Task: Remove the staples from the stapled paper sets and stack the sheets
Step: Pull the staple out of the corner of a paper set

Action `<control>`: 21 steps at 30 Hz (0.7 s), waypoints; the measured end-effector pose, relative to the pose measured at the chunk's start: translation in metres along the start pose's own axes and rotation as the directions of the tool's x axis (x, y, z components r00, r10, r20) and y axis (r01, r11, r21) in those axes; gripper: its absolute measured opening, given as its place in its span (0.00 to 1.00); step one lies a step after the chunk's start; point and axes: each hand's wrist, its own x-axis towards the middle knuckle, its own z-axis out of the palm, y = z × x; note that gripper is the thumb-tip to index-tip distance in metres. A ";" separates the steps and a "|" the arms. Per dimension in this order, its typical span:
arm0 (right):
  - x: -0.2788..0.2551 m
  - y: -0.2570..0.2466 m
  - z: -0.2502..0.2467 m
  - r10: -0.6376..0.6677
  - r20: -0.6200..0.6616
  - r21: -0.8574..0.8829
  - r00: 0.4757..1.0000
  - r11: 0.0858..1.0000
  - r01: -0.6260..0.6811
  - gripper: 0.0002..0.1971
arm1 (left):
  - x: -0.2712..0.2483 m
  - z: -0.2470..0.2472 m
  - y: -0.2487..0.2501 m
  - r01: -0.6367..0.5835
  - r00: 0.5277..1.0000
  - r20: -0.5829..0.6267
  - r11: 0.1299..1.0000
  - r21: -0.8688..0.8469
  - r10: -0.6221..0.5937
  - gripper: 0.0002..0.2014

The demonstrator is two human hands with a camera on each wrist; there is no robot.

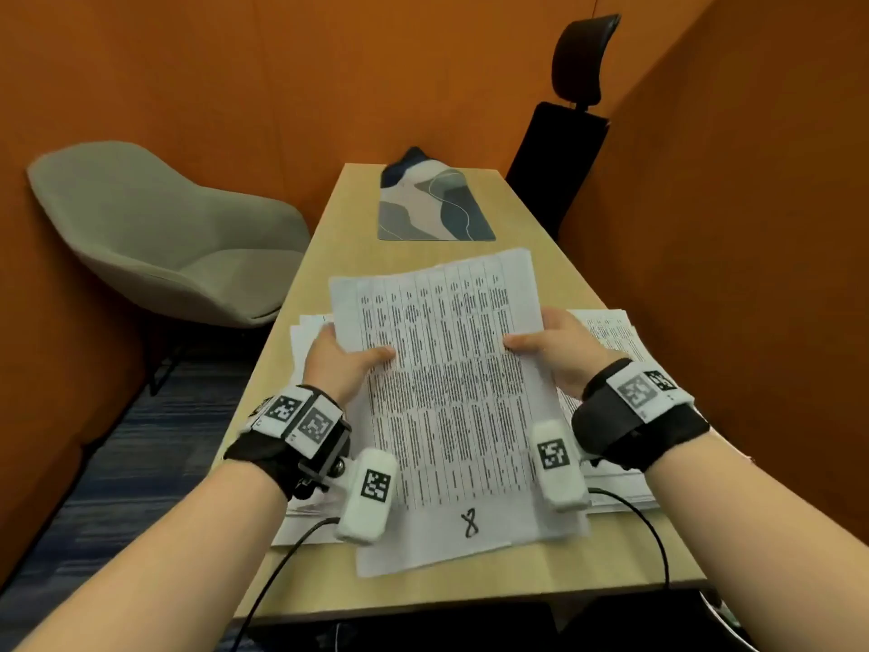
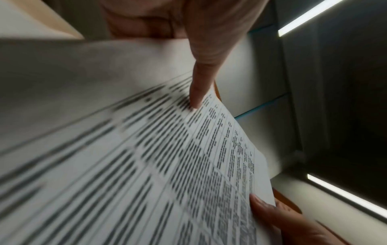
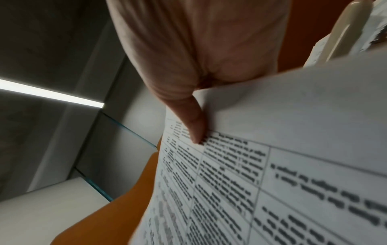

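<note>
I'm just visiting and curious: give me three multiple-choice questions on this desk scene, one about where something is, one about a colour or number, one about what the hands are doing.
1. Where is the patterned desk mat?
A. on the table's far end
B. on the grey chair
C. under the held sheets

2. Which handwritten number is on the held paper set?
A. 3
B. 8
C. 5

3. How is the paper set held?
A. left hand only
B. lying flat, untouched
C. by both hands, one at each side edge

Answers: 1 A, the mat lies beyond the papers on the table. 2 B, an 8 is written near its bottom edge. 3 C, the left hand and right hand each pinch an edge, thumbs on top.
</note>
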 end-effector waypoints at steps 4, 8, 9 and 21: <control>0.002 0.013 0.000 0.046 0.025 -0.014 0.999 0.999 -0.046 0.17 | 0.002 0.005 0.026 -0.227 0.957 -0.060 0.863 0.451 0.283 0.56; 0.003 0.011 0.008 0.014 0.098 -0.075 0.995 0.997 -0.006 0.14 | 0.009 0.022 0.045 -0.459 0.885 0.280 0.603 0.653 0.371 0.39; 0.003 0.010 0.010 0.005 0.114 -0.092 0.994 0.996 0.006 0.14 | 0.011 0.025 0.047 -0.469 0.883 0.325 0.626 0.623 0.339 0.35; 0.016 0.024 -0.029 -0.136 -0.242 -0.383 0.961 0.923 0.034 0.11 | 0.026 -0.038 0.037 -0.317 0.944 0.140 0.942 0.112 0.300 0.03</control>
